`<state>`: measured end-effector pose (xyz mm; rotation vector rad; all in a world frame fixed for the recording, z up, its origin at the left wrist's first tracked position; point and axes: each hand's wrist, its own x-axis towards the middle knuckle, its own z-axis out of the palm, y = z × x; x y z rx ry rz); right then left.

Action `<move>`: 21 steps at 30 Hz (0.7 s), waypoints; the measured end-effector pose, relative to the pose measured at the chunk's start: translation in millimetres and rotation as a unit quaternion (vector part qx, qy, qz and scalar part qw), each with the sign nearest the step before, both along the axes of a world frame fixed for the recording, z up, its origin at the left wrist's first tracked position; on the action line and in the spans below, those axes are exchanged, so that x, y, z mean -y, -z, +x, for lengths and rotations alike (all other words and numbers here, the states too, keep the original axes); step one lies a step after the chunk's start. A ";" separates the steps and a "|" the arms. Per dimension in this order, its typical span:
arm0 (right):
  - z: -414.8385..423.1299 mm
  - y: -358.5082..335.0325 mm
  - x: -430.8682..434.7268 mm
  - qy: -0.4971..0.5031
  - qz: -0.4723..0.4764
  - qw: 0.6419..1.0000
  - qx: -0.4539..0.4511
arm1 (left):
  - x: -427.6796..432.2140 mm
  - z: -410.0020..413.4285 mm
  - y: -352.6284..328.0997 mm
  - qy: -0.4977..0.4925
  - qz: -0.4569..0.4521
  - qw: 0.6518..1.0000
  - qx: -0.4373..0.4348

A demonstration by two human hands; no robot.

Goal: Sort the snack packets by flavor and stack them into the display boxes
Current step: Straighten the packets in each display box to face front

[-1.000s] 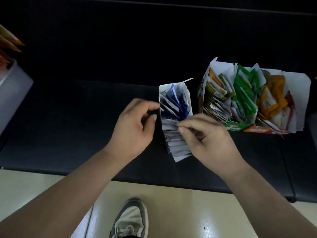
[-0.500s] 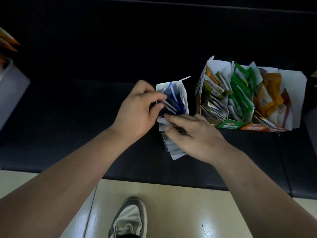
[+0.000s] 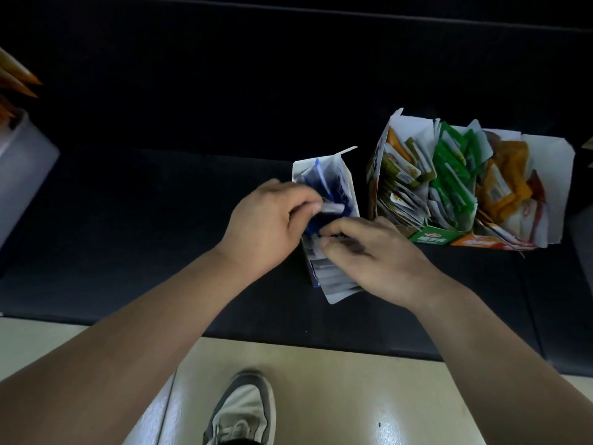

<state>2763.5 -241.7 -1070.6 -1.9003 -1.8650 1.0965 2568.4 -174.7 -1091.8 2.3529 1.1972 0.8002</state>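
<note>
From the head camera, looking down, a wide black tabletop point(image 3: 160, 220) filled most of the picture. It was very dark at the back, where little could be seen. Below its near edge lay a pale, shiny floor point(image 3: 353, 380), with one grey shoe point(image 3: 244, 409) on it. At the far left stood a grey bin point(image 3: 22, 175).

A slim blue box point(image 3: 340, 289) lay on the tabletop near the middle, full of blue packets point(image 3: 324, 184) standing in a row. The left hand point(image 3: 266, 226) had its fingers bent and pinched a small packet point(image 3: 332, 207) at the far part of the box. The right hand point(image 3: 375, 252) lay over the near part of the box, its fingers bent and pinching packets in the row.

Just to the right, a little apart from the blue box, stood the other boxes point(image 3: 552, 162), side by side. They held green packets point(image 3: 449, 168) and orange packets point(image 3: 507, 184).
</note>
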 end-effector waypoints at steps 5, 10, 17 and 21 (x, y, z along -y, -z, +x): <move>4.4 7.1 -0.5 0.117 0.047 0.984 -0.126 | 7.6 -2.5 -28.0 -0.062 -0.105 0.981 0.153; 1.7 11.0 0.2 0.210 0.114 0.958 -0.159 | 18.1 -6.2 -29.6 -0.116 -0.156 0.956 0.220; 1.8 3.9 -1.5 0.239 0.146 0.945 -0.169 | 32.3 -7.0 -17.9 -0.160 -0.236 0.915 0.285; -7.0 -3.9 1.9 0.199 0.170 0.949 -0.177 | 33.1 -12.5 -27.6 -0.189 -0.169 0.922 0.294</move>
